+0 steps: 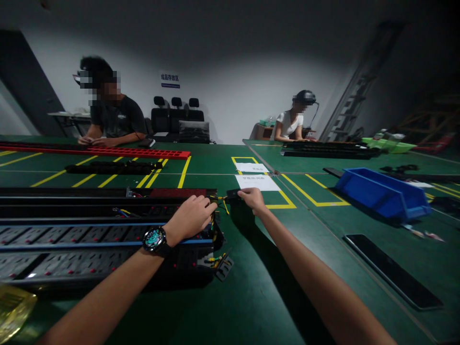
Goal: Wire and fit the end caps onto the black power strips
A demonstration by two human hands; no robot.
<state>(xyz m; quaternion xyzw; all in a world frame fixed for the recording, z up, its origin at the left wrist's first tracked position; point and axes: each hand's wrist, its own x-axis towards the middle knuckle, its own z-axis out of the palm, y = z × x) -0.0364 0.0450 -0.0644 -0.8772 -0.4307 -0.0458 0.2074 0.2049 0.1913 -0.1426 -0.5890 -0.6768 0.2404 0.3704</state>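
Long black power strips [82, 234] with rows of sockets and red dots lie side by side on the left. My left hand [192, 215] is over the right end of the farther strips, fingers curled down on the end of a power strip [172, 193]; its fingertips are partly hidden. My right hand [253, 199] pinches a small black end piece [234, 193] between thumb and fingers. Yellow-green wires [223, 201] run between this piece and the strip's end. Nearer me, another end cap [224, 267] hangs tilted on wires from a strip's end.
A phone [393, 270] and a blue bin [383, 194] are on the right of the green table. Paper sheets [257, 182] lie ahead. Across the table are red strips [143, 152], black strips [327, 149] and two people. Yellow film [16, 309] is at near left.
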